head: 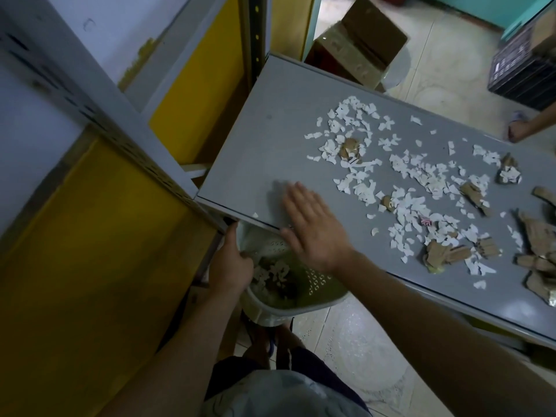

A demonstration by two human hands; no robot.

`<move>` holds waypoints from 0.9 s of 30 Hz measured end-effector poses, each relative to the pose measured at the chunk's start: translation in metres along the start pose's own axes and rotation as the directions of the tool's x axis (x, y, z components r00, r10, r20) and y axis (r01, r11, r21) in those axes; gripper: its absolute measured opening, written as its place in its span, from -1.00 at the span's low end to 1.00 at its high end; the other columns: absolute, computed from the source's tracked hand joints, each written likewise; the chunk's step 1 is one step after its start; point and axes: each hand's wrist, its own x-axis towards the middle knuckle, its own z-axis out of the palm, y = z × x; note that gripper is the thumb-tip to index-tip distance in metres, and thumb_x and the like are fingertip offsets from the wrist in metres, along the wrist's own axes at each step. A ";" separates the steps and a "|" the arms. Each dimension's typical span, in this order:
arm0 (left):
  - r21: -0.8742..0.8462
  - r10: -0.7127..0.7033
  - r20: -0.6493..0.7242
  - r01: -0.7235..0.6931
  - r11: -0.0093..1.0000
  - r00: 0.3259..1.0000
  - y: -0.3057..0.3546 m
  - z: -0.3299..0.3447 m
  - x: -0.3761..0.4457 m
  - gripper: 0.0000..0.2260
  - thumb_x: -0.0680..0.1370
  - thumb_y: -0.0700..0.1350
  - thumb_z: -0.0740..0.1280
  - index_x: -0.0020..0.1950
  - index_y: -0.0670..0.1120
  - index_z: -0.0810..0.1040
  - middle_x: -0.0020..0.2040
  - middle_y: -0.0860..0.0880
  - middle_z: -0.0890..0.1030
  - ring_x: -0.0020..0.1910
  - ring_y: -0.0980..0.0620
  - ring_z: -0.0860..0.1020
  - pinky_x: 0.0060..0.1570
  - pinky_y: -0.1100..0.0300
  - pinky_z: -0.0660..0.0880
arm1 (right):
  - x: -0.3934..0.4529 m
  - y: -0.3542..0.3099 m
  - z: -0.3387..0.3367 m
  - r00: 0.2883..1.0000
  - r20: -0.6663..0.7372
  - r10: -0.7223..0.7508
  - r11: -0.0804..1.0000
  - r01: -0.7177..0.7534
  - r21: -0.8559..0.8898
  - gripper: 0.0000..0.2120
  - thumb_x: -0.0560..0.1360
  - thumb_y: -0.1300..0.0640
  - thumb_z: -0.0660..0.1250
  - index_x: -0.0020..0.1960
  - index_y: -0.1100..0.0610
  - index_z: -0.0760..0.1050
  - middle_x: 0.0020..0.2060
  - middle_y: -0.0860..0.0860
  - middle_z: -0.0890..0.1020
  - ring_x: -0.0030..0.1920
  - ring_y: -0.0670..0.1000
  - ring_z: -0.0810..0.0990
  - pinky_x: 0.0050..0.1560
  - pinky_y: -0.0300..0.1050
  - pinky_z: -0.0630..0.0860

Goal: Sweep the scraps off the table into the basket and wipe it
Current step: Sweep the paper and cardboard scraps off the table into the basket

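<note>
Head | right hand (pixel 313 227) fingers flat, spread on table (pixel 258 139) | left hand (pixel 231 263) fingers gripping basket (pixel 319 287) rim

- The grey bench (pixel 258 121) runs slantwise from the near left corner to the far right, its left part bare.
- White paper scraps (pixel 403 188) lie strewn over its middle and right part, thickest in two loose patches.
- Brown cardboard pieces (pixel 442 254) lie among them, most gathered near the right edge.
- The right hand (pixel 313 227) lies flat, fingers spread, on the bench at its near left edge.
- The tiled floor (pixel 355 341) below carries a cardboard box (pixel 361 43) beyond the bench's far end.
</note>
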 end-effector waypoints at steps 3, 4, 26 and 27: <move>-0.024 0.006 -0.007 -0.006 1.000 1.000 -0.001 -0.002 -0.001 -0.32 0.66 -0.28 0.29 0.68 0.22 0.20 0.45 -0.09 0.56 0.38 -0.16 0.56 0.24 0.04 0.54 | 0.024 0.007 -0.002 0.995 0.050 0.086 0.996 -0.085 -0.037 -0.24 0.74 -0.30 -0.28 0.76 0.18 -0.20 0.74 0.16 -0.22 0.74 0.12 -0.29 0.74 0.17 -0.13; -0.028 0.009 -0.006 -0.009 1.000 1.000 -0.002 -0.002 -0.001 -0.32 0.65 -0.28 0.29 0.67 0.22 0.21 0.45 -0.08 0.56 0.38 -0.15 0.56 0.23 0.05 0.53 | 0.026 0.004 0.002 0.996 0.063 0.067 0.997 -0.065 -0.041 -0.23 0.74 -0.32 -0.30 0.75 0.17 -0.23 0.74 0.16 -0.25 0.73 0.12 -0.31 0.74 0.17 -0.14; 0.007 0.049 0.005 -0.049 0.999 0.999 -0.003 -0.020 -0.001 -0.38 0.63 -0.21 0.29 0.58 0.30 0.28 0.37 -0.05 0.60 0.25 -0.15 0.60 0.17 -0.03 0.59 | -0.008 -0.049 0.031 0.964 0.111 -0.242 0.956 0.256 -0.140 -0.31 0.78 -0.19 -0.11 0.76 0.21 -0.06 0.74 0.19 -0.11 0.75 0.17 -0.22 0.74 0.20 -0.13; 0.001 0.037 0.010 -0.037 0.999 0.999 -0.002 -0.021 -0.002 -0.37 0.63 -0.23 0.29 0.59 0.30 0.27 0.38 -0.05 0.59 0.26 -0.15 0.60 0.15 0.00 0.58 | -0.021 -0.049 0.035 0.955 0.129 -0.268 0.949 0.284 -0.134 -0.32 0.79 -0.19 -0.13 0.76 0.20 -0.04 0.74 0.19 -0.08 0.75 0.17 -0.19 0.73 0.21 -0.12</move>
